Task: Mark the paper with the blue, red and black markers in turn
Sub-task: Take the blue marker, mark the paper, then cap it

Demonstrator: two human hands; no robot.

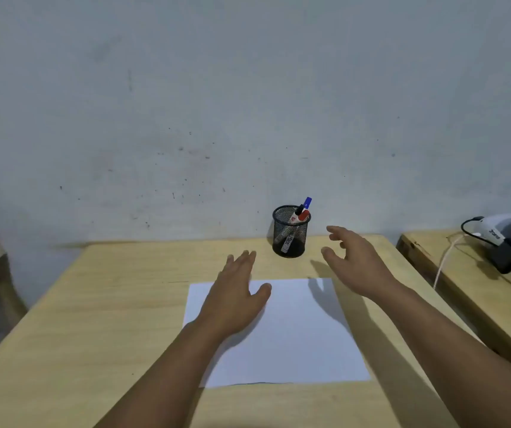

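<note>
Three markers (301,212) are held upright in the mesh cup (290,233) behind the paper (297,335). Nothing is gripped: the left hand (238,296) is spread flat on the paper, the right hand (356,257) open beside the cup.

The mesh cup (291,231) at 12 o'clock hides the lower barrels of the 3 markers; the black marker (299,208) shows only its cap. The left hand (235,295) covers the paper's (294,332) 10 o'clock corner. At 3 o'clock, the frame edge cuts off a blurred device (507,239).
</note>
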